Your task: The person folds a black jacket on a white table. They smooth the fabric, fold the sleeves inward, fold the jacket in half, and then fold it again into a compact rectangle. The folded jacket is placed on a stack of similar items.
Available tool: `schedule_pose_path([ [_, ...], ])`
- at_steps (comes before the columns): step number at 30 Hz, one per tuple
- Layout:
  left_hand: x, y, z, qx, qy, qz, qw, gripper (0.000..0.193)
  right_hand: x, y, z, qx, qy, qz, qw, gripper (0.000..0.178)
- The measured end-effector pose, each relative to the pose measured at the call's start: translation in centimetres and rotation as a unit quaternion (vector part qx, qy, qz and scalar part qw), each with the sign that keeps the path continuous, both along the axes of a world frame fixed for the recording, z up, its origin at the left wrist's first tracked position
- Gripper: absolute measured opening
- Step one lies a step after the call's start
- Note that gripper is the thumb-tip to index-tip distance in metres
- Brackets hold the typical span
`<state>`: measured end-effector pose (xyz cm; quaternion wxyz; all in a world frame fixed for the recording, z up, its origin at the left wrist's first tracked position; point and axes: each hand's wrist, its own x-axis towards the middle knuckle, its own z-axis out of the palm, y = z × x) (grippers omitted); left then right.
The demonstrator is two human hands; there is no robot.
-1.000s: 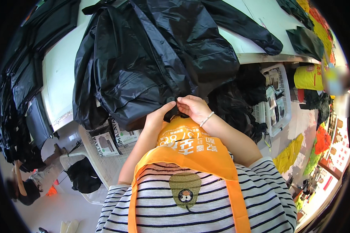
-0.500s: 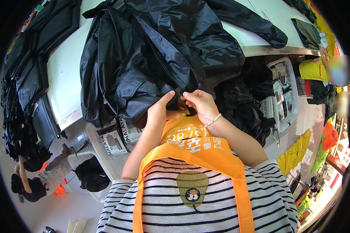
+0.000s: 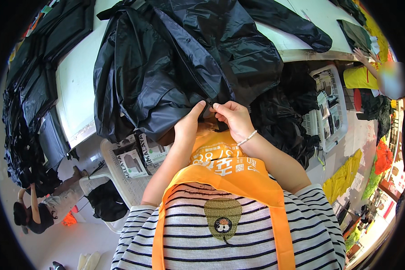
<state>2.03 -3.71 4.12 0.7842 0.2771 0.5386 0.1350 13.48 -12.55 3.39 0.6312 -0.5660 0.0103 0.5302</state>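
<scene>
A shiny black jacket (image 3: pixel 238 49) lies over the table edge, its front hanging toward me. Its zipper (image 3: pixel 197 96) runs down the front to the hem. At the zipper's lower end, my left hand (image 3: pixel 189 122) pinches one edge with thumb and fingers. Just beside it, my right hand (image 3: pixel 235 118), with a beaded bracelet (image 3: pixel 247 137) at the wrist, pinches the other edge of the zipper. The fingertips of both hands nearly touch, and the small zipper parts between them are mostly hidden.
The white table (image 3: pixel 76 87) carries stacked black garments (image 3: pixel 60 40) at left. White plastic baskets (image 3: pixel 132 191) with printed packages stand at lower left, another basket (image 3: pixel 340 103) at right. A co-worker (image 3: pixel 38 215) stands far left; a person in yellow (image 3: pixel 360 77) is at right.
My hands have shifted slightly while still pinching the zipper ends. At right, the person in yellow has raised a hand toward the table; the far-left co-worker's arms have moved a little.
</scene>
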Motion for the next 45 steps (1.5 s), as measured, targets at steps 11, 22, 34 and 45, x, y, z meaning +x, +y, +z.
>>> schedule_pose_path([
  [11,-0.1,-0.1,-0.5,-0.038,0.003,-0.013,0.999,0.040,0.3,-0.2,0.6,-0.022,-0.008,0.028,0.999,0.010],
  [22,-1.1,-0.4,-9.4,0.056,-0.054,-0.116,0.990,0.032,0.4,-0.7,0.3,-0.029,-0.152,0.076,0.985,0.011],
  [34,-1.9,0.5,-12.2,-0.126,-0.108,-0.263,0.950,0.036,1.3,0.1,0.5,-0.053,-0.280,0.218,0.933,0.009],
  [45,-3.5,-0.1,-9.4,-0.084,-0.049,-0.297,0.950,0.026,2.6,6.4,1.6,0.165,-0.759,0.500,0.384,0.010],
])
